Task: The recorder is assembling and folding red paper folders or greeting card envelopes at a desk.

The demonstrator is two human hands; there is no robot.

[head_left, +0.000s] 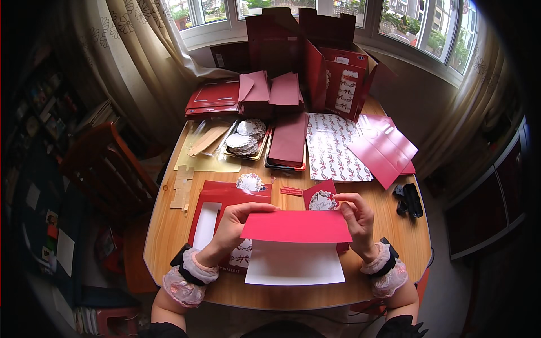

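Note:
A folded card (296, 227), bright red outside and white inside, is held up over the near part of the table. My left hand (229, 230) pinches its left end. My right hand (360, 221) grips the opposite end, its index finger raised near a scalloped round tag. That white tag (322, 201) lies on a small red card just beyond the held one. Partly under my left hand lies a flat red packaging sheet (225, 194) with a white cut-out strip. Another scalloped tag (249, 182) rests at its far edge, and a narrow red label (291, 191) lies beside it.
Farther back on the wooden table (169, 242) are stacked scalloped tags (246, 138), a tray of red cards (288, 141), patterned paper (332, 149) and glossy red sheets (386, 149). Open red boxes (341, 84) stand by the window. A black object (408, 201) sits at right.

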